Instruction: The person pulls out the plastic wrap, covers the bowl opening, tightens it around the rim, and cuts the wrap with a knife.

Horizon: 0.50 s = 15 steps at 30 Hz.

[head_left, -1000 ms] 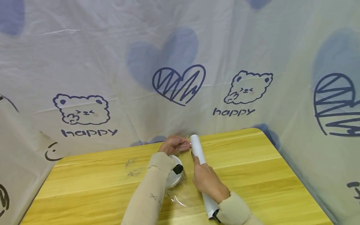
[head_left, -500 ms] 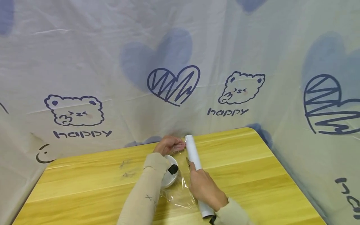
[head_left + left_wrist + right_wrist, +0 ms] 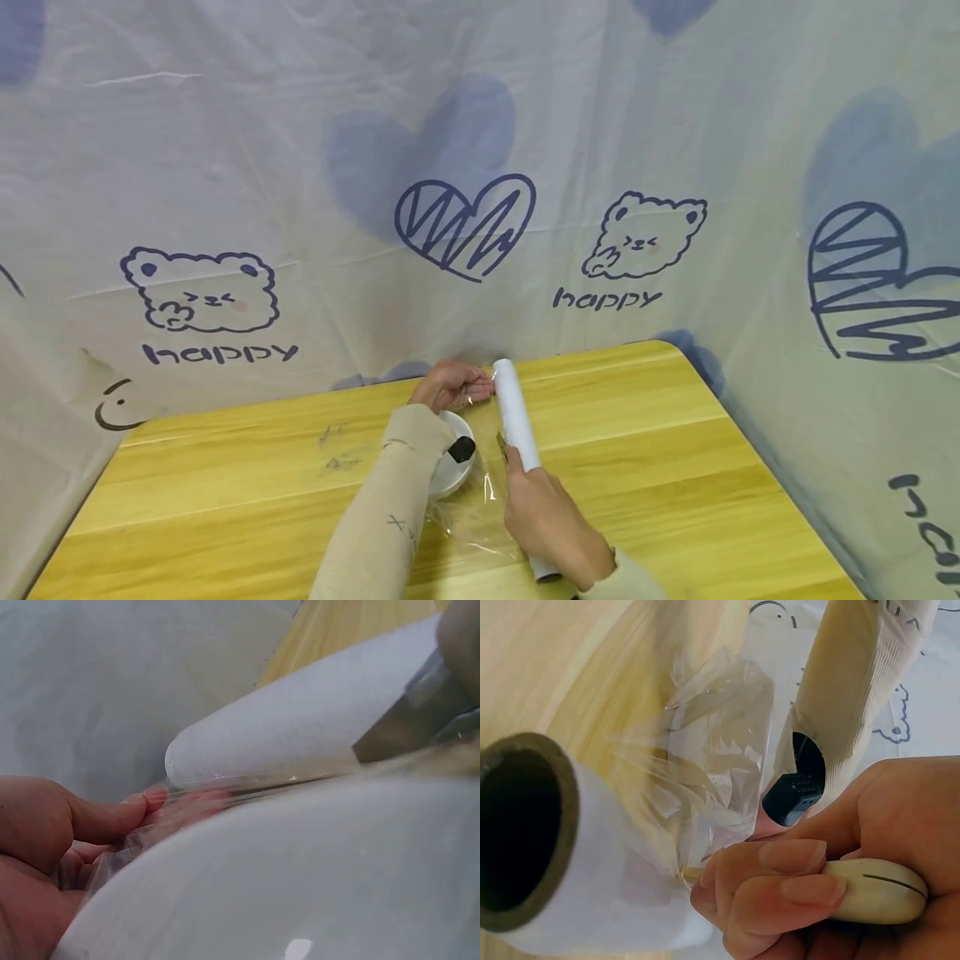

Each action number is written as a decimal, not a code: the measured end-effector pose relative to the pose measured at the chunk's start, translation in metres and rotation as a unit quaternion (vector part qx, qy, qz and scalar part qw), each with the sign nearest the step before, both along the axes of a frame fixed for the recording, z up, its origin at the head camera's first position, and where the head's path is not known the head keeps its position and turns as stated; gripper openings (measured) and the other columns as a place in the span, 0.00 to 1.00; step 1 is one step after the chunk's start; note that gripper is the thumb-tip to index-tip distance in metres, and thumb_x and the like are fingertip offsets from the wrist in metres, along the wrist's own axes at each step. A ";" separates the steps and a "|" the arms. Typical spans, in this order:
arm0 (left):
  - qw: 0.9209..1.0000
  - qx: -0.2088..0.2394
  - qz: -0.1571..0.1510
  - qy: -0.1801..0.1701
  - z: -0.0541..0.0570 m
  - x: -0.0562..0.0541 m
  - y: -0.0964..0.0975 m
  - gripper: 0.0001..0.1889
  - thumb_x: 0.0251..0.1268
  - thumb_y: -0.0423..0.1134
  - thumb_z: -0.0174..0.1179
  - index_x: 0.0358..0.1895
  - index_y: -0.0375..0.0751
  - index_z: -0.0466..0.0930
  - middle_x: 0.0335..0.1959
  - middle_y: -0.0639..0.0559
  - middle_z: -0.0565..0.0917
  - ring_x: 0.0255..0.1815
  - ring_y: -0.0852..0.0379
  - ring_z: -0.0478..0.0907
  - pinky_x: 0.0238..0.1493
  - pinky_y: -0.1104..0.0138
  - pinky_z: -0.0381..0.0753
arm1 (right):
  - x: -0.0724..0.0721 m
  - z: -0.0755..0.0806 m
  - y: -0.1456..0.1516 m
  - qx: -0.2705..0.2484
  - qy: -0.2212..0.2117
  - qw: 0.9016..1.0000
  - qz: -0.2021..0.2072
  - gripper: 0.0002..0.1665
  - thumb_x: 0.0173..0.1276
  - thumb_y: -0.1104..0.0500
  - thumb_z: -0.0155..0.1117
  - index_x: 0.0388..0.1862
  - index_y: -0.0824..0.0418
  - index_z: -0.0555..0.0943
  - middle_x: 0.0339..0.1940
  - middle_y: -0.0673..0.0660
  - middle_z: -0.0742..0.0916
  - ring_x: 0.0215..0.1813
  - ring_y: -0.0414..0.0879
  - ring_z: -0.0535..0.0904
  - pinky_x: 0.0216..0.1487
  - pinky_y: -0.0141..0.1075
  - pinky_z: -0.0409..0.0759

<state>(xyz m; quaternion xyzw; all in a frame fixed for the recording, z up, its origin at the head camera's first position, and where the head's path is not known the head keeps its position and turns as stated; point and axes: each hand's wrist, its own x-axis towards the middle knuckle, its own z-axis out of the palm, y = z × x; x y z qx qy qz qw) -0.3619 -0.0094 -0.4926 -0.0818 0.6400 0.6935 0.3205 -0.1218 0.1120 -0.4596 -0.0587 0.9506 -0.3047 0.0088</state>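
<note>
A white roll of cling film (image 3: 517, 417) lies on the table, pointing away from me, just right of a white bowl (image 3: 454, 477). Clear loose film (image 3: 483, 508) spreads between them. My left hand (image 3: 452, 386), at the roll's far end, pinches the film between thumb and fingers; the left wrist view shows the film (image 3: 232, 793) stretched above the bowl's rim (image 3: 225, 847). My right hand (image 3: 549, 521) grips a knife by its cream handle (image 3: 877, 889). The knife's grey blade (image 3: 397, 724) is beside the roll at the film; whether it touches the roll is hard to tell.
The yellow wood-grain table (image 3: 675, 475) extends to both sides. A pale curtain (image 3: 337, 192) printed with hearts and bears hangs close behind its far edge. A black camera (image 3: 462, 450) on my left wrist sits over the bowl.
My right hand and the knife have moved along the roll toward me. More loose film now shows between bowl and roll. My left hand keeps its hold; the head view has shifted slightly.
</note>
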 end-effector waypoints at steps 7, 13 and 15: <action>1.000 0.000 0.004 -0.010 0.000 -0.001 0.004 0.14 0.78 0.25 0.50 0.56 0.16 0.78 0.47 0.27 0.86 0.38 0.46 0.90 0.50 0.57 0.86 | 0.011 0.000 0.004 0.006 -0.014 1.000 0.003 0.37 0.65 0.72 0.60 0.74 0.74 0.64 0.35 0.73 0.84 0.23 0.48 0.77 0.17 0.33 0.75; 1.000 -0.007 0.007 -0.012 -0.002 -0.002 0.005 0.13 0.78 0.25 0.52 0.56 0.19 0.79 0.44 0.30 0.87 0.44 0.44 0.89 0.53 0.56 0.85 | 0.022 0.000 0.007 0.017 -0.019 1.000 0.019 0.35 0.69 0.72 0.57 0.75 0.75 0.63 0.31 0.67 0.84 0.22 0.45 0.75 0.18 0.36 0.76; 1.000 -0.012 0.010 -0.013 -0.002 -0.002 0.004 0.12 0.78 0.25 0.52 0.55 0.19 0.80 0.44 0.30 0.87 0.45 0.43 0.89 0.54 0.56 0.84 | 0.025 0.000 0.007 0.017 -0.024 0.999 0.024 0.36 0.69 0.72 0.58 0.75 0.74 0.62 0.29 0.63 0.83 0.22 0.44 0.74 0.19 0.36 0.76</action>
